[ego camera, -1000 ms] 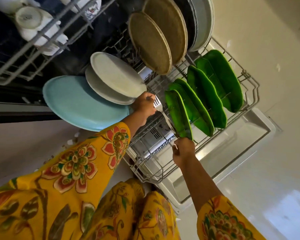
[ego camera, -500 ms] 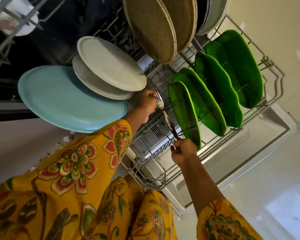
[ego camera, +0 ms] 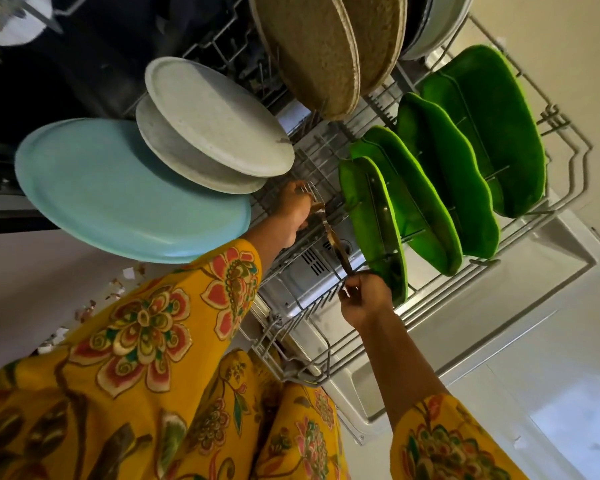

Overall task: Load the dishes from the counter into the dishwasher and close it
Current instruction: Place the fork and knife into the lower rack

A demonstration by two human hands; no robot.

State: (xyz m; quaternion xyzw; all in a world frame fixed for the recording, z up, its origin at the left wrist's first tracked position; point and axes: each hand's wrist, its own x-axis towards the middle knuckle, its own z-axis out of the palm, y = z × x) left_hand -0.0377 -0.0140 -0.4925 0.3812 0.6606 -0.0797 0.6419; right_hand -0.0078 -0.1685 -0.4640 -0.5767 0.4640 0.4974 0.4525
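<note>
Fork (ego camera: 329, 230) lowered deeper into lower rack (ego camera: 568, 157) (handle pinched by right hand (ego camera: 368, 303), tines gripped by left hand (ego camera: 293, 213)); cutlery placement nearly finished.

A metal fork (ego camera: 329, 233) lies tilted over the lower rack (ego camera: 568, 161), beside upright green leaf-shaped plates (ego camera: 430, 188).

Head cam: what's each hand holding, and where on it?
Right hand pinches the fork at its handle end. Left hand grips cutlery near the tine end; whether it is that same fork cannot be told.
</note>
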